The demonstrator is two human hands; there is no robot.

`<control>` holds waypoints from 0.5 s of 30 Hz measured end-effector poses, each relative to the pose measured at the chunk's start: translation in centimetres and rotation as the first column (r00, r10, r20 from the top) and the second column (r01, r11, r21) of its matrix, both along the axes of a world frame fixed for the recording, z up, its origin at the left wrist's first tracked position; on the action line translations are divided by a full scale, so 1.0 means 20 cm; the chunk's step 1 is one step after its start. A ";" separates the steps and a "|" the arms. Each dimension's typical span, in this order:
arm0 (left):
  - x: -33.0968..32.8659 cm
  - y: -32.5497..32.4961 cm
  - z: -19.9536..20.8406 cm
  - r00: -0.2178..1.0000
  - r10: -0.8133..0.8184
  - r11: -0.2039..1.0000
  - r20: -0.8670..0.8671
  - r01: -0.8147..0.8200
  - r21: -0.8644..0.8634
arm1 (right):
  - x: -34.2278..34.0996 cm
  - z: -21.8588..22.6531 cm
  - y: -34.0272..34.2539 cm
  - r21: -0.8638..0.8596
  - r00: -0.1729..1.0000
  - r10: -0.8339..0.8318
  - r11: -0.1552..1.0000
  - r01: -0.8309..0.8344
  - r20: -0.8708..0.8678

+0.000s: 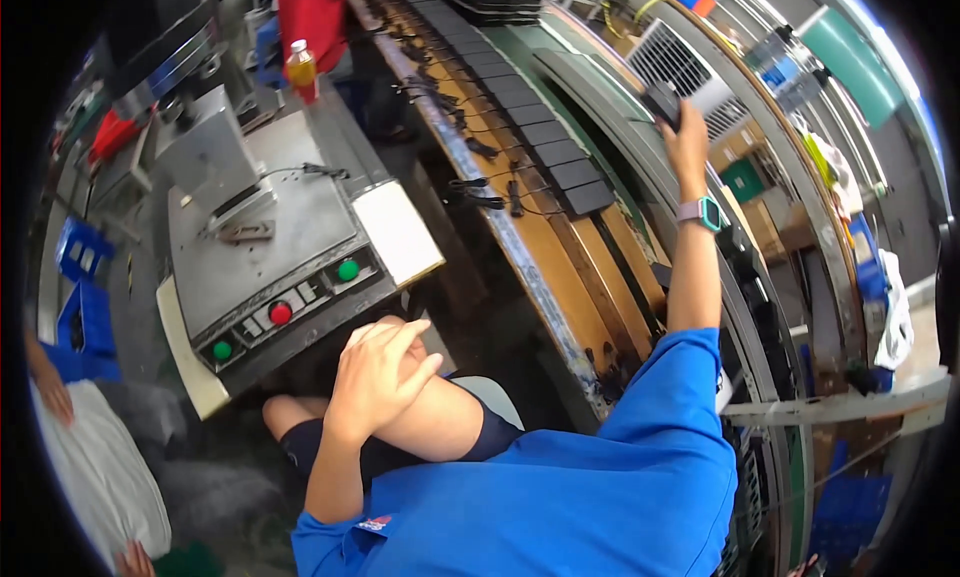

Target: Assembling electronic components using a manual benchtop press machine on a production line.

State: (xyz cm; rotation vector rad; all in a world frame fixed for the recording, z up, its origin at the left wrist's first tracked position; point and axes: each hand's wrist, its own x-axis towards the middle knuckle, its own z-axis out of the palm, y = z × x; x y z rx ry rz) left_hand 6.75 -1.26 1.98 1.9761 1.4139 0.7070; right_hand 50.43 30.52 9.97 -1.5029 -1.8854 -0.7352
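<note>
Nearest, the bare L hand (382,377) was over the bent bare knee (445,432), fingers loosely spread, nothing in it; couldn't tell if it touched the leg. It'd prob. have done more good as a 2nd support, since the other arm was reaching long.

A bit further, R of centre, the brown wooden bench (558,269) w/ a scuffed bluish edge carried a tight row of flat black rectangular blocks (588,199). Along its L side lay thin black cables w/ small plugs (476,191). Best practice, imo: sleeve & forearm well clear of these, so no lead got snagged or block knocked out of line.

Further still, past the row, the R hand (688,137) was closed on a black boxy piece (661,104), above or beside a long grey metal strip (612,127); contact betw. piece & strip was too unclear to call. Judgement: grip called for firm but not hard, piece held level, fingertips off its underside, & the pale-strapped watch w/ teal case (709,214) kept off metal edges.

Farthest in that direction, a white louvred box-shaped unit (672,62) was behind the hand; no overreaching toward it, I'd say.
</note>
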 end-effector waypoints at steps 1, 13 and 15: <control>-0.01 -0.01 -0.01 0.998 0.044 0.998 0.053 -0.041 -0.043 | 0.28 -0.10 0.02 -0.001 0.995 -0.073 0.997 0.074 -0.071; -0.10 0.10 -0.13 0.945 -0.161 0.979 0.284 0.191 -0.078 | -0.20 -0.44 -0.32 -0.564 0.943 -0.318 0.798 0.210 -0.099; -0.10 0.13 -0.17 0.928 -0.165 0.975 0.335 0.205 -0.088 | -0.34 -0.52 -0.31 -0.647 0.953 -0.294 0.741 0.179 -0.073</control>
